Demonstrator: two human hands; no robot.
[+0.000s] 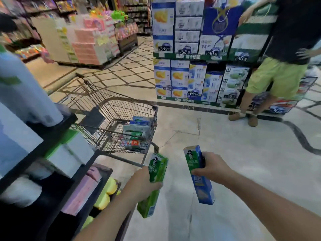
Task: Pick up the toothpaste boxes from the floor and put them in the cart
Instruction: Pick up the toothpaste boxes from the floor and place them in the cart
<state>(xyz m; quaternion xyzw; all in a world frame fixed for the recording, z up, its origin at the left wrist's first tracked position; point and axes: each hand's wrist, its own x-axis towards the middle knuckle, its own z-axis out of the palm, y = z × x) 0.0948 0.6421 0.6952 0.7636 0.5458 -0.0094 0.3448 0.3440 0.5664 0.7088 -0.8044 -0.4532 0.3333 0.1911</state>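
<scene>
My left hand (141, 183) grips a green toothpaste box (155, 173) around its middle, held upright just below the near right corner of the wire shopping cart (104, 108). To the right, my right hand (211, 166) grips a blue and green toothpaste box (194, 164), also held upright above the floor. Several toothpaste boxes (137, 133) lie stacked inside the cart at its near right end. No box is visible on the floor.
A dark shelf unit (57, 140) with packaged goods stands close on the left. Ahead on the right is a display of stacked cartons (196, 54), with a person in green shorts (276, 75) standing beside it. Tiled floor (243, 153) spreads ahead.
</scene>
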